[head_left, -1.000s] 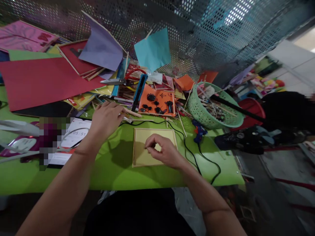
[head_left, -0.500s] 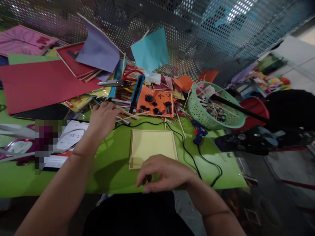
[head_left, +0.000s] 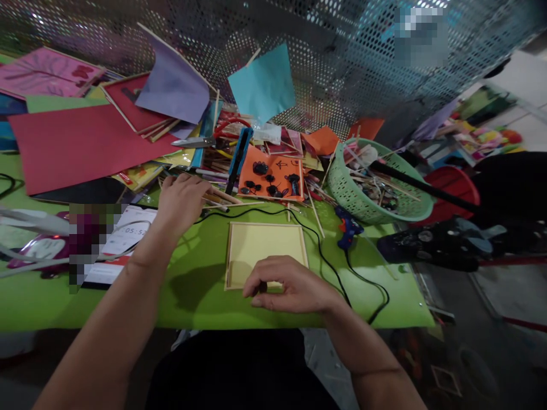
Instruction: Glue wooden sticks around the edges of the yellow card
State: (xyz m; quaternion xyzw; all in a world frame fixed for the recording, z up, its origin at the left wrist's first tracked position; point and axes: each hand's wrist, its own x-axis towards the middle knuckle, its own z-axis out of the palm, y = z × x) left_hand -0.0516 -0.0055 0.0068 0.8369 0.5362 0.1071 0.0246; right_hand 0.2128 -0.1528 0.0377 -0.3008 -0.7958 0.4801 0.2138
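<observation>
My left hand (head_left: pixel 183 199) lies on a heap of thin wooden sticks (head_left: pixel 224 196) at the back of the green table sheet (head_left: pixel 200 307), its fingers curled down over them. My right hand (head_left: pixel 290 285) rests at the near edge of a yellow square with a stick frame (head_left: pixel 265 245). Its fingers are bent in a loose pinch, and what is in them is hidden.
A black cable (head_left: pixel 325 256) runs past the square to a blue glue gun (head_left: pixel 348 228). A green basket of sticks (head_left: pixel 384 213) stands on the right. Behind lie an orange card with black pieces (head_left: pixel 277 165), scissors (head_left: pixel 192 142), red paper (head_left: pixel 81 142) and a timer screen (head_left: pixel 128 233).
My right hand drew back from the middle of the yellow square to the table's front edge, then came forward to the square's near edge. The left hand stayed on the sticks.
</observation>
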